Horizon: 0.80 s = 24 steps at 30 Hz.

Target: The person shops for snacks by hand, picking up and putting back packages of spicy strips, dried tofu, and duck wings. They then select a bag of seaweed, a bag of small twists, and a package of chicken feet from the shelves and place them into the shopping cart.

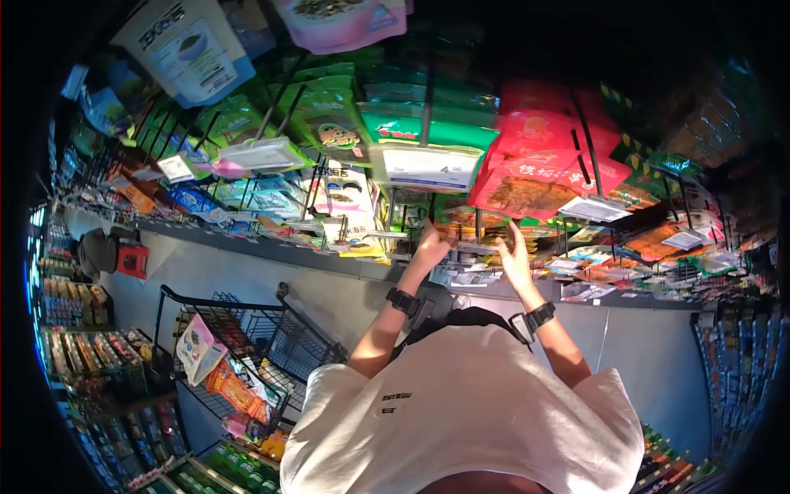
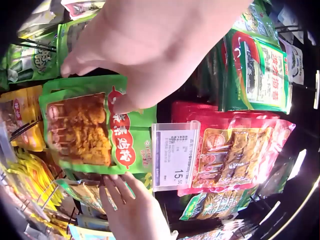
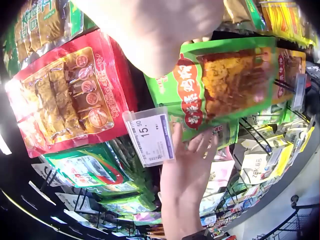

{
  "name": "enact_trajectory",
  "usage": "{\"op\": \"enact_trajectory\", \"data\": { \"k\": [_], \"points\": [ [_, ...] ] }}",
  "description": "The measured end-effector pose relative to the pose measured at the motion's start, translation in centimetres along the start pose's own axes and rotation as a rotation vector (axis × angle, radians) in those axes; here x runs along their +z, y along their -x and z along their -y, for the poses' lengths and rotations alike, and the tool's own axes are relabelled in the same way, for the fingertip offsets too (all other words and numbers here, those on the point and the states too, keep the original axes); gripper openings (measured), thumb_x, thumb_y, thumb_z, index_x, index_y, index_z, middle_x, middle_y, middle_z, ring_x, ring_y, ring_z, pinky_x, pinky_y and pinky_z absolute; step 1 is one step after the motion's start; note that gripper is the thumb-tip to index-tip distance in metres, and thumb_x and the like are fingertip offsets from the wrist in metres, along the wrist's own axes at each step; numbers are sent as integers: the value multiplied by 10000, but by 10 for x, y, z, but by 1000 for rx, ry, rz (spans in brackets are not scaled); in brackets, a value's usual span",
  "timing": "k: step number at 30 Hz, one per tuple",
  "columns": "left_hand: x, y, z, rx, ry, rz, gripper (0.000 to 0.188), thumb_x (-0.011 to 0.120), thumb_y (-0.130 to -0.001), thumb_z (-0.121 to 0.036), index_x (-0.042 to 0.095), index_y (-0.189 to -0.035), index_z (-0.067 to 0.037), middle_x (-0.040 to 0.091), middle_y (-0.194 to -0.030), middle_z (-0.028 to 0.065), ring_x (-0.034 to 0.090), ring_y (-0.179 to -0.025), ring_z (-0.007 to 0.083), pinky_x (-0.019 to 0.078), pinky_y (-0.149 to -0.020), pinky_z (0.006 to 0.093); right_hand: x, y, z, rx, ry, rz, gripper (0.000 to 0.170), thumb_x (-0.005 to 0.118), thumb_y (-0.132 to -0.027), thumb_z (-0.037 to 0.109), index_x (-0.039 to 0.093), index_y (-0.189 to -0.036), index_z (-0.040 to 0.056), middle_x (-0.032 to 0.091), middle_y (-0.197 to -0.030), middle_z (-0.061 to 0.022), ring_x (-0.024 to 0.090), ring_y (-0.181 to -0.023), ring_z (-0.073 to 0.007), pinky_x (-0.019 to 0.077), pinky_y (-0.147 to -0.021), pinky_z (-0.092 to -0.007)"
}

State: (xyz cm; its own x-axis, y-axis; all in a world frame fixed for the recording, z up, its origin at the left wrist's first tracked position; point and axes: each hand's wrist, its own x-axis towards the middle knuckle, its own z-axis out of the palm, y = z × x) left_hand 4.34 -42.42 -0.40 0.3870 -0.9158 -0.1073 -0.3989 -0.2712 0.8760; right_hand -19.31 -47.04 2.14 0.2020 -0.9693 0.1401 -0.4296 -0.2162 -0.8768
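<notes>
A green snack pack [image 2: 80,132] with browned skewered food on its front is between my two hands, in front of the hanging rack. My left hand [image 1: 430,245] grips one side edge, its thumb over the front in the left wrist view. At the opposite edge my right hand [image 1: 516,257] holds on, its fingertips partly hidden behind the pack. In the right wrist view the same pack [image 3: 230,85] is tilted. Just beside it is a price tag [image 3: 151,137] reading 15.50, and then a red pack [image 3: 70,92] of similar food.
Hooks with green seaweed packs [image 1: 329,123] and large red packs [image 1: 535,165] hang above the hands. On the floor to the left stands a black wire shopping cart [image 1: 309,329] holding several packets. Further left is a red basket [image 1: 132,261].
</notes>
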Motion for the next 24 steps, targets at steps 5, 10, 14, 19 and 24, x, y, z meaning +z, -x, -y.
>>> {"op": "enact_trajectory", "data": {
  "k": [5, 10, 14, 19, 24],
  "points": [
    [-45, 29, -15, -162, 306, 593, 485, 682, -959, -331, 608, -1290, 15, 731, -1072, 114, 688, -972, 189, 536, -874, 326, -13, 44, -16, 340, -339, 162, 514, 619, -1029, 283, 474, -1446, 21, 609, -1254, -85, 583, -1154, -155, 483, -1011, -299],
    [-42, 62, 17, 160, 196, 496, 300, 633, -986, -284, 682, -1114, -17, 722, -936, 91, 684, -866, 186, 540, -790, 349, -34, 77, -4, 391, -504, 369, 257, 558, -1055, 212, 653, -1171, 3, 680, -988, -71, 605, -818, -134, 501, -757, -269],
    [-64, 104, -2, 215, 241, 409, 268, 607, -930, -264, 673, -953, -6, 691, -864, 158, 654, -746, 262, 509, -699, 402, -38, 93, -2, 483, -444, 493, 261, 540, -1063, 225, 652, -1181, 21, 723, -1009, -103, 700, -922, -186, 556, -859, -309],
    [-102, 162, 12, 83, -39, 305, 308, 580, -976, -319, 659, -1055, -31, 711, -942, 136, 671, -853, 314, 521, -761, 409, -9, 101, 4, 522, -561, 683, 238, 541, -1064, 227, 657, -1133, 31, 695, -935, -67, 677, -856, -152, 553, -833, -290],
    [-174, 269, 40, -212, 62, 21, 313, 575, -1006, -296, 640, -1119, -12, 713, -903, 103, 660, -826, 227, 525, -757, 384, 54, 107, 17, 469, -465, 908, 217, 547, -1053, 217, 647, -1103, 31, 702, -939, -68, 687, -870, -166, 552, -835, -306]
  ]
}}
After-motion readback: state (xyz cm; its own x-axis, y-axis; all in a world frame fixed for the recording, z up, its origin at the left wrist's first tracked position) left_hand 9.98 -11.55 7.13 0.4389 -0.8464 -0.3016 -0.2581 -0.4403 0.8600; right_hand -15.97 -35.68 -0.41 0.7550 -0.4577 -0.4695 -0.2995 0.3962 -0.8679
